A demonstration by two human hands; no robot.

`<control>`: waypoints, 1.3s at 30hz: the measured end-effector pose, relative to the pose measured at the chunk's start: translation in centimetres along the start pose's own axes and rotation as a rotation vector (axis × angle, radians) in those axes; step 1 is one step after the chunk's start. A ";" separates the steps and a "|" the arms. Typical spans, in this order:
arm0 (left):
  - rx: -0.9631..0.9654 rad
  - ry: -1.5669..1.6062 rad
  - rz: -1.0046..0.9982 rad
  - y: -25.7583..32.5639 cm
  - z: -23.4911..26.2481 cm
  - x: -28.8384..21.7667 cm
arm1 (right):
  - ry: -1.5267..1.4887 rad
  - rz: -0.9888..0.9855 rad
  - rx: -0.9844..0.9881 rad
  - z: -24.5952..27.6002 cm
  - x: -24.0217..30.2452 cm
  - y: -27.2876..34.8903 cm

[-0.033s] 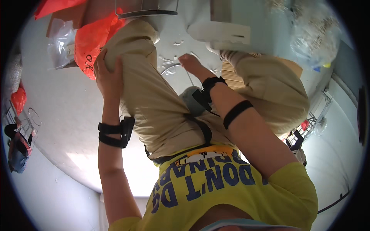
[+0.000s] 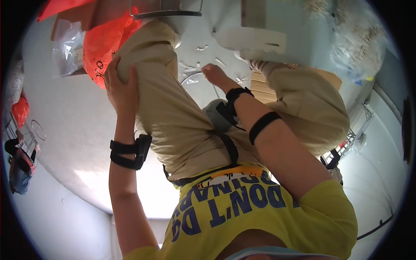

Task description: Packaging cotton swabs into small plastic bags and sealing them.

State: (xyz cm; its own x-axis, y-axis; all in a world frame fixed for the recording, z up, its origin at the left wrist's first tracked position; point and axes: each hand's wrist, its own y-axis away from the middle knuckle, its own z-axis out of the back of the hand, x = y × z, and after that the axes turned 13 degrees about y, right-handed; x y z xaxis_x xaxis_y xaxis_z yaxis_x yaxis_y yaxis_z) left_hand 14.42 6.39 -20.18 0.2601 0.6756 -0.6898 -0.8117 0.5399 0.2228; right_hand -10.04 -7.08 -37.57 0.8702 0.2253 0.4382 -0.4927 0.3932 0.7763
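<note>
Hoop (image 2: 188,76), thin metal, between the trouser legs (image 2: 162,86): curving just left of the right hand (image 2: 214,74), the nearer one; whether that grip closes on it can't be told. Left hand (image 2: 121,92): spread flat across cloth.

view: head-worn left fisheye | facing: down past shirt (image 2: 320,216) and trousers (image 2: 167,95) | range: close above hands (image 2: 121,93)

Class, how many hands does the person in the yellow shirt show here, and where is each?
2: the left hand rests on the left trouser leg; the right hand is curled near white scraps. Some right fingers may be hidden.
</note>
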 end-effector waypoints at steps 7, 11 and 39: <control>-0.002 0.207 -0.012 -0.6 -0.3 2.6 | 0.229 -0.368 0.247 -4.2 -3.5 -2.4; -0.089 0.873 0.361 -1.7 -2.2 9.9 | -0.261 -0.178 0.142 -5.6 -3.5 -1.1; 0.134 0.663 0.731 10.2 -18.9 25.9 | -0.387 -0.601 0.060 9.2 9.0 2.3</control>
State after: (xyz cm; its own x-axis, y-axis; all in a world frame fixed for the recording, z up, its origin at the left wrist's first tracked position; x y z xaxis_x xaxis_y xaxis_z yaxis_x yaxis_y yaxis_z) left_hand 2.99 19.94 -48.80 -0.6580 0.4701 -0.5883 -0.5795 0.1827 0.7942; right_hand -3.26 -12.37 -27.67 0.9348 -0.3519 0.0475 0.0637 0.2977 0.9525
